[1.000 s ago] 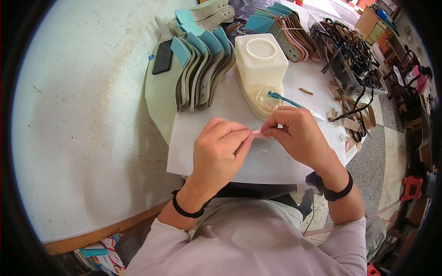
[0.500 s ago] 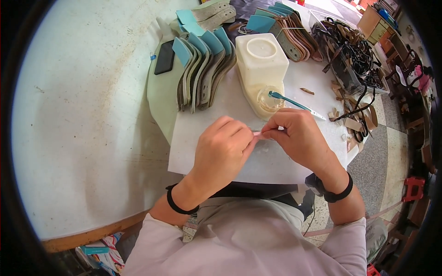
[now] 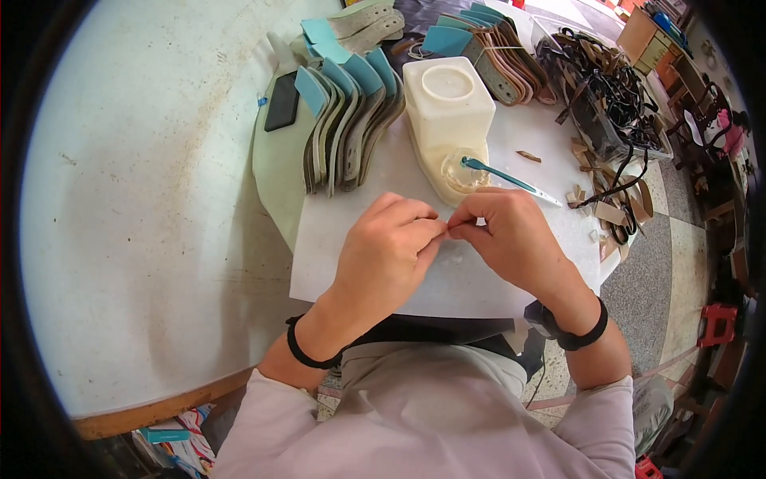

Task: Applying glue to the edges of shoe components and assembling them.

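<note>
Head view, the only one: left hand [image 3: 391, 247] and right hand [image 3: 511, 227] meet low over the near part of the white, smooth-topped bench [image 3: 359, 267], in front of the container. Both pinch, thumb against fingers, tips touching or nearly so. Between them seems to be a thin pinkish strip [image 3: 448, 229], almost wholly covered by the fingertips; its length, edges and material can't be told. Step in hand, as I judge it: close two-handed fingertip work on that strip, held above the bench. Next move probably calls for a light, even pinch and both tips kept level, so the small piece doesn't slip

Materials: cream, semi-translucent plastic container [image 3: 451, 96], boxy with rounded corners and a raised ring on top; its round open mouth, facing the hands, looks coated with something glossy. A slim brush with teal head and white handle [image 3: 511, 177] leans in that mouth, handle end out to the right. Left of it, grey-green curved flat pieces with teal tabs [image 3: 351, 128], matt, maybe leather, fanned on edge; farther back, a banded brown-pink bundle [image 3: 507, 68]. Right: tangled black and brown straps [image 3: 602, 80], stiff tan offcuts [image 3: 610, 214]
</note>
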`<state>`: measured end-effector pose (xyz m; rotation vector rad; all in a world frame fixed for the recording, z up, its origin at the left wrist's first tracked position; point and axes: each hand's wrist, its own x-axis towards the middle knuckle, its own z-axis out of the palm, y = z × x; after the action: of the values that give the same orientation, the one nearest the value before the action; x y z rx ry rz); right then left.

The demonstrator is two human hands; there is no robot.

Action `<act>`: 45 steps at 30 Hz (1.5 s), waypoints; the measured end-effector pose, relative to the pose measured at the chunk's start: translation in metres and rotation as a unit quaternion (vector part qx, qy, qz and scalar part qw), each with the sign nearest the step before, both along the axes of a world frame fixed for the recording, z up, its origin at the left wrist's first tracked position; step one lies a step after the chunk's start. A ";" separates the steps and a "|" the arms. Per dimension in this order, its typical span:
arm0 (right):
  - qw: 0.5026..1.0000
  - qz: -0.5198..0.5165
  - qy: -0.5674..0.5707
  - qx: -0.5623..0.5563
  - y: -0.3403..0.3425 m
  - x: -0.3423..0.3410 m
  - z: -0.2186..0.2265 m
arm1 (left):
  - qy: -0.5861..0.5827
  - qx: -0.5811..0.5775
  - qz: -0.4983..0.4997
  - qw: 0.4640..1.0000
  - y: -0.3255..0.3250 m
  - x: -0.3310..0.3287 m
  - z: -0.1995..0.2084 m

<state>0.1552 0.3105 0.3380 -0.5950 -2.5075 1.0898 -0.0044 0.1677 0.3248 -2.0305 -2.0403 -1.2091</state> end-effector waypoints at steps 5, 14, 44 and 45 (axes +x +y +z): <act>0.999 -0.022 -0.041 0.013 0.001 0.002 0.004 | 0.005 -0.004 -0.002 1.000 0.002 -0.001 -0.004; 0.995 0.005 -0.056 -0.080 0.008 0.010 0.015 | 0.013 0.002 -0.004 1.000 0.004 -0.002 -0.005; 0.962 -0.031 0.006 0.271 -0.012 0.021 -0.012 | 0.029 -0.009 -0.002 1.000 0.005 -0.004 0.001; 0.956 -0.031 0.004 0.293 -0.014 0.020 -0.011 | 0.037 -0.007 -0.005 0.999 0.005 -0.004 0.001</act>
<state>0.1751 0.2966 0.3273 -0.4826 -2.5965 0.2846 -0.0080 0.1728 0.3260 -2.0604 -2.0136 -1.1066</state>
